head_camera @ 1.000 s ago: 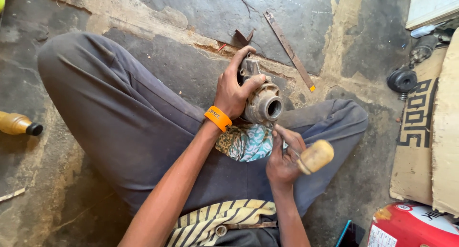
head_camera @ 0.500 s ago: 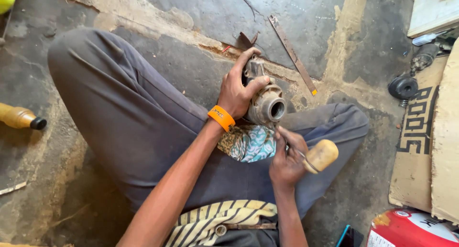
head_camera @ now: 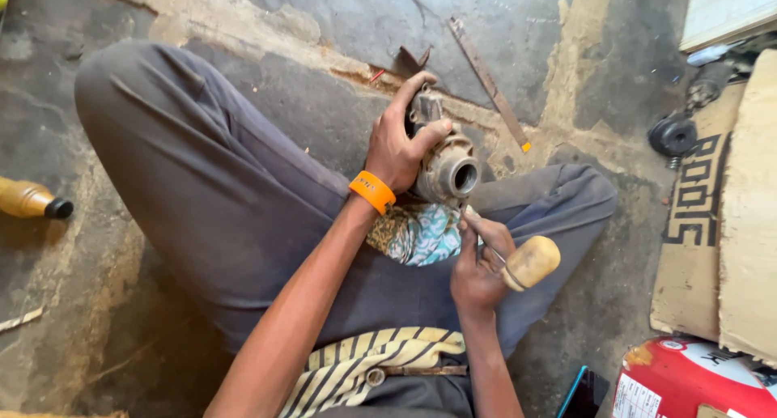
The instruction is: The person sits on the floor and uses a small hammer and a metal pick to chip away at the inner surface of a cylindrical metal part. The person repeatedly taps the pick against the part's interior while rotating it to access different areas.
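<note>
The left hand (head_camera: 401,147) grips a metal housing (head_camera: 447,165) on the lap, over a patterned rag (head_camera: 417,233). The right hand (head_camera: 477,268) is closed on a wooden-handled tool (head_camera: 526,263), tip at the housing's lower edge: prying seems under way, needing steady pressure. Since earlier, little has changed; the tool sits slightly closer.

Bare floor (head_camera: 340,21) ahead (metal strip (head_camera: 489,82) across it)

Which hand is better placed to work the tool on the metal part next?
Right, probably. The right hand already grips the wooden-handled tool, its shaft pointing toward the underside of the metal motor housing. The left hand is wrapped around the housing, steadying it on the lap.
</note>
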Demonstrator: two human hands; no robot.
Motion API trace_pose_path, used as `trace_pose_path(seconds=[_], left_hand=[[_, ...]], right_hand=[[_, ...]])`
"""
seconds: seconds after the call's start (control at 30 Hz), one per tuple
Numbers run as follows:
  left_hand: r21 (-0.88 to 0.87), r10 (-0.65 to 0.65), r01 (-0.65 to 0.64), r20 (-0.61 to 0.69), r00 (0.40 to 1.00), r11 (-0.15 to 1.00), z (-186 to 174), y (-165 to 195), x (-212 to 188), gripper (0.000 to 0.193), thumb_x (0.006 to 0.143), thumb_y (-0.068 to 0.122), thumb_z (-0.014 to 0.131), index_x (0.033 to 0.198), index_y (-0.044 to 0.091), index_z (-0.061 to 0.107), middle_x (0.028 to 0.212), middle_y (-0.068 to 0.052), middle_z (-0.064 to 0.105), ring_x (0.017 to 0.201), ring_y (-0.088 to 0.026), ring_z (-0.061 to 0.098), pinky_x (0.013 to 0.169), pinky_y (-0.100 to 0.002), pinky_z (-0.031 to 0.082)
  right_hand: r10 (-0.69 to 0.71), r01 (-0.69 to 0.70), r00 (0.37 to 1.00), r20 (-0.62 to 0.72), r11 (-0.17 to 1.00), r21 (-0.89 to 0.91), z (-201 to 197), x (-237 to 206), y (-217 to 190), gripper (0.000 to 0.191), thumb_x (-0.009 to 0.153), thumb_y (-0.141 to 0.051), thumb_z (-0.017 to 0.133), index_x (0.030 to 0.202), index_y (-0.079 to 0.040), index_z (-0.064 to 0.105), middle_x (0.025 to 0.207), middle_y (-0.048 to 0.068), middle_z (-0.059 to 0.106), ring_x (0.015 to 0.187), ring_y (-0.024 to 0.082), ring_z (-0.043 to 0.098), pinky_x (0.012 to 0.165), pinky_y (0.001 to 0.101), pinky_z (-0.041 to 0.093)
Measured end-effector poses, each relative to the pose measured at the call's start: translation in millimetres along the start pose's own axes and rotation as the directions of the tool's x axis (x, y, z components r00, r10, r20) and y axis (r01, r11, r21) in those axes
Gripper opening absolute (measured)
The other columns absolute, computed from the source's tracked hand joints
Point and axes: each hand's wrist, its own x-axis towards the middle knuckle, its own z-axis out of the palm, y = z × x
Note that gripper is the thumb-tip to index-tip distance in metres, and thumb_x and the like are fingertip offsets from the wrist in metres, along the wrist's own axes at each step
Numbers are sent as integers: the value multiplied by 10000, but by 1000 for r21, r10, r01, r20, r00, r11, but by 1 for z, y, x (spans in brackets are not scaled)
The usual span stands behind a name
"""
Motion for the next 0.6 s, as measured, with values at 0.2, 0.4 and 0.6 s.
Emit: trace_pose_path(seconds=[0.2,0.4,0.6], left_hand=[[11,-105,105,35,994,994,-2,6,2,716,796,458,694,1390,77,575,1158,-180,737,1061,-289,734,942,-389,562],[20,-61,61,15,998,998,-1,2,1,714,823,468,709,1407,79,577,1248,-198,725,1156,-322,721,991,-411,536],[23,-53,52,7,999,998,0,-2,1,708,829,483,698,1408,93,576,1267,-194,719,1185,-329,715,1001,-408,535]], right_hand=[[-5,5,1000,6,1000,-1,-2,-1,0,168,1018,145,583,1166,91,643,1109,122,653,1021,159,668,930,269,576],[96,-86,993,-66,986,141,2,-2,14,128,1034,115,590,1147,71,630,1094,101,678,989,132,662,928,256,567],[44,-44,999,-21,999,8,0,-5,3,148,1030,120,598,1161,80,655,1036,87,645,934,128,629,875,249,545]])
